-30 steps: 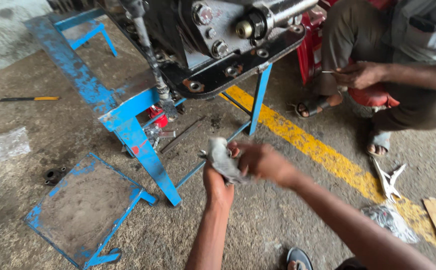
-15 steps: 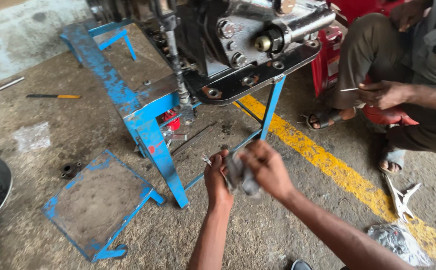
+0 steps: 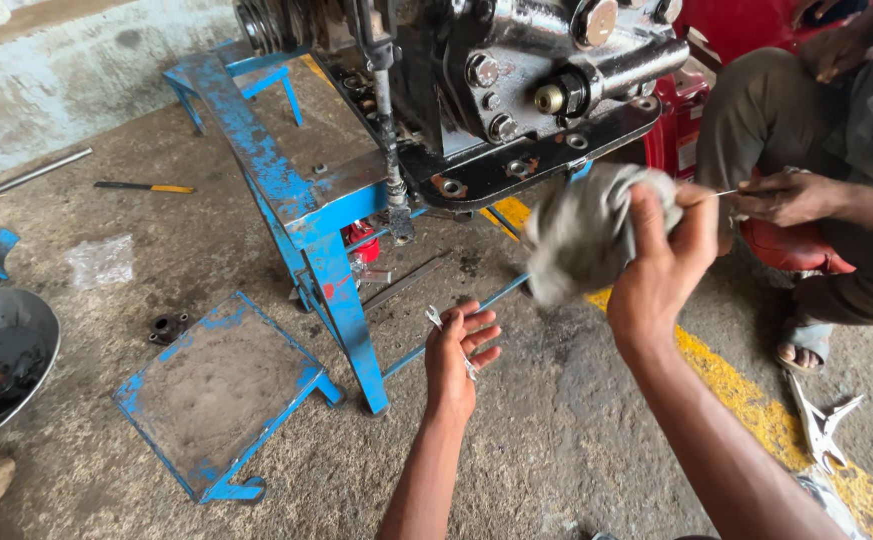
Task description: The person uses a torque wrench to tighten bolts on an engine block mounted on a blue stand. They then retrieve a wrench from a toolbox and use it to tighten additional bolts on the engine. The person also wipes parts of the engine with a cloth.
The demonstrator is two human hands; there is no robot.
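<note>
Now apart | right hand (image 3: 661, 270) raised rag (image 3: 581, 230) | left hand (image 3: 456, 355) open

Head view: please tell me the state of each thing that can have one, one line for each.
right hand: raised, closed on the grey rag
grey rag: crumpled, off the floor
left hand: open, palm up, a small metal piece on it
blue stand: upright, carrying the engine
engine: mounted on the stand
blue frame: lying flat on the floor

Single head view, worn by the person. Looks steeply down and forward, close over both hands, onto blue stand (image 3: 306, 215) and concrete floor (image 3: 556, 440).
</note>
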